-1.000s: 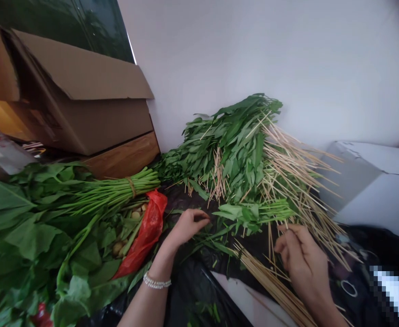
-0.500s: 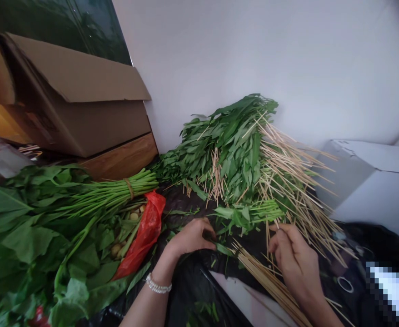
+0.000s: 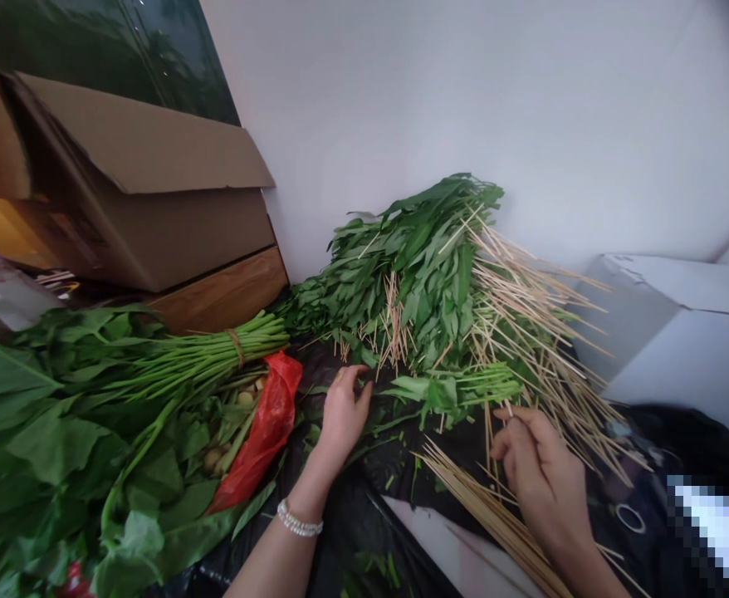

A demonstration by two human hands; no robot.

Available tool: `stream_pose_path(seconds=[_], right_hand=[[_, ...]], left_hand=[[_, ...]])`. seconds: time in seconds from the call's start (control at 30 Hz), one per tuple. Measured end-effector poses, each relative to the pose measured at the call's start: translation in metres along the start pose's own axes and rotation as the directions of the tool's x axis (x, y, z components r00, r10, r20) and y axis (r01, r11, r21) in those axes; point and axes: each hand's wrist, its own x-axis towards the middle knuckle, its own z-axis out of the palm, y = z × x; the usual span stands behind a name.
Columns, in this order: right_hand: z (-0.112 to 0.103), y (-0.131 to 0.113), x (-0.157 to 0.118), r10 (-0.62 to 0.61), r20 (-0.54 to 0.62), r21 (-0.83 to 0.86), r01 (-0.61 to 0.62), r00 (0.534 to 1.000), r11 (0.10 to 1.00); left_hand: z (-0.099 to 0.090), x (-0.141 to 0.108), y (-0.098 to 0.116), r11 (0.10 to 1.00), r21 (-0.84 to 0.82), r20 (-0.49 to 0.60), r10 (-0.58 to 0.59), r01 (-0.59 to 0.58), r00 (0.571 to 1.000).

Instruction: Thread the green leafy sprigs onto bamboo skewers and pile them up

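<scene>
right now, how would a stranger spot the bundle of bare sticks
Start at the pale wall and find the big leafy heap below it. In front of that, just left of the right hand, lies a slanting bundle of thin sticks. Unlike the heap's sticks, these show no leaves.

- Skewers (image 3: 495, 519): dry, unvarnished wood or bamboo from where I stand, quite matt.
- Heaped leaves (image 3: 427, 274): soft, with a faint sheen at most.
- Tied stems (image 3: 261, 334): smooth skins catching a little light.
- Red bag (image 3: 265, 440): thin plastic, crinkled and glossy.
- Black sheeting (image 3: 340, 531): wrinkled plastic, shiny along its folds.
- Brown box (image 3: 183, 237): dull cardboard.
- Ledge (image 3: 227, 292) beneath it: smooth, grained wood look.
- Bracelet (image 3: 299, 523): pearly, polished-looking beads.
- Wall (image 3: 464, 108): smooth, matt.
- Dark panel (image 3: 153, 50) over there: glossy, reflecting like glass.
</scene>
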Motion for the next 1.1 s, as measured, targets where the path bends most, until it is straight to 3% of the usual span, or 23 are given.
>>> stream_pose_path(seconds=[0.13, 0.27, 0.47, 0.63, 0.8, 0.87, 0.93, 1.0, 1.1], right_hand=[[0.0, 0.001, 0.0, -0.018, -0.005, 0.003, 0.018, 1.0, 1.0], [0.002, 0.002, -0.001, -0.023, 0.021, 0.01, 0.022, 1.0, 1.0], [0.004, 0.001, -0.004, -0.053, 0.041, -0.008, 0.054, 0.998, 0.999], [0.005, -0.001, -0.005, -0.033, 0.044, 0.023, 0.032, 0.998, 0.999], [0.003, -0.005, -0.006, 0.024, 0.159, 0.205, -0.057, 0.987, 0.977], [0.002, -0.008, -0.007, 0.025, 0.236, 0.272, -0.09, 0.971, 0.958], [0.001, -0.011, -0.008, 0.043, 0.321, 0.301, -0.145, 0.946, 0.942], [0.0, -0.014, -0.009, 0.057, 0.405, 0.298, -0.191, 0.912, 0.935], [0.0, -0.016, -0.009, -0.031, 0.481, 0.251, -0.104, 0.876, 0.962]], left_hand=[[0.007, 0.004, 0.001, 0.997, 0.077, 0.142, 0.009, -0.02, 0.99], [0.02, 0.008, 0.001, 0.988, 0.118, 0.323, 0.058, -0.101, 0.944], [0.043, 0.005, 0.006, 0.977, 0.124, 0.414, 0.11, -0.176, 0.903], [0.047, 0.004, 0.005, 0.981, 0.117, 0.39, 0.096, -0.153, 0.916], [0.021, 0.009, 0.014, 0.995, 0.052, 0.247, 0.074, -0.089, 0.966], [0.009, 0.011, 0.016, 0.997, -0.081, 0.18, 0.015, 0.0, 0.984], [0.0, 0.012, 0.014, 0.935, -0.324, 0.165, -0.094, 0.144, 0.982], [-0.005, 0.014, 0.011, 0.795, -0.538, 0.175, -0.22, 0.28, 0.96], [-0.008, 0.015, 0.008, 0.662, -0.666, 0.115, -0.363, 0.343, 0.925]])
